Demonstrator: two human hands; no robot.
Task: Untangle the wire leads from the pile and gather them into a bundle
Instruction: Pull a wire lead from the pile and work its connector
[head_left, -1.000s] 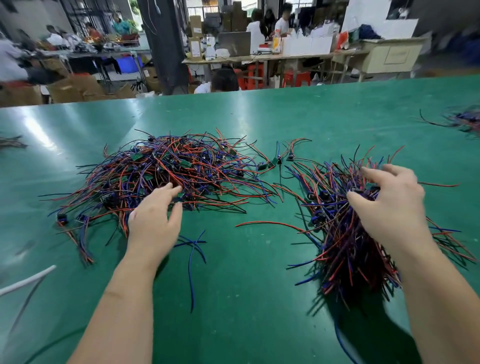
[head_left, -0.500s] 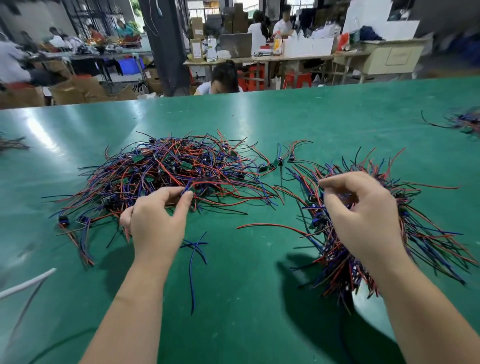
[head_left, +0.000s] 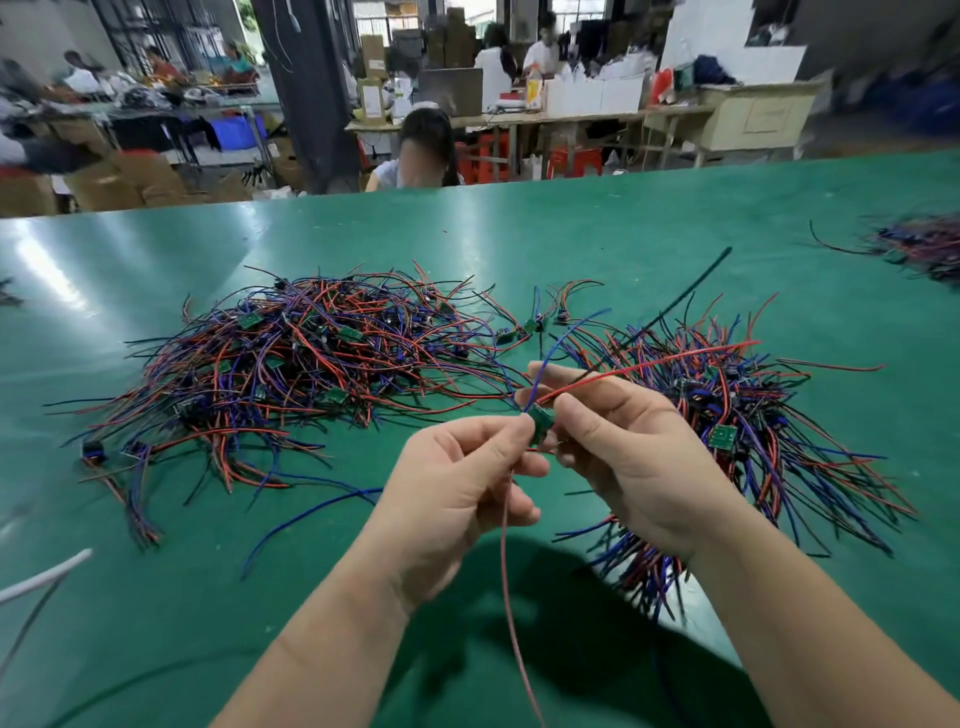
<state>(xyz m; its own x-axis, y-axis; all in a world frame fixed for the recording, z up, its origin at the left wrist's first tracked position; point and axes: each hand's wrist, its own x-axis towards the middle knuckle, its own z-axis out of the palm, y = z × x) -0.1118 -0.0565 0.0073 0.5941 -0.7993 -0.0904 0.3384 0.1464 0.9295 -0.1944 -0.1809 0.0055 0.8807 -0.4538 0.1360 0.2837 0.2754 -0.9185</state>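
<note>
A tangled pile of red, blue and black wire leads with small green boards lies at the left of the green table. A gathered bundle of the same leads lies at the right. Above the table's middle, my left hand and my right hand pinch one small green board between them. Its red lead, blue lead and black lead stick up and to the right, and another red lead hangs down toward me.
A loose blue lead lies on the table near my left hand. A white cable crosses the left edge. Another wire pile sits at the far right. A person sits beyond the table's far edge, with benches and boxes behind.
My left hand has lifted one board with its leads out of the pile. My right hand has left the bundle, and both hands have met over the middle holding that board.
</note>
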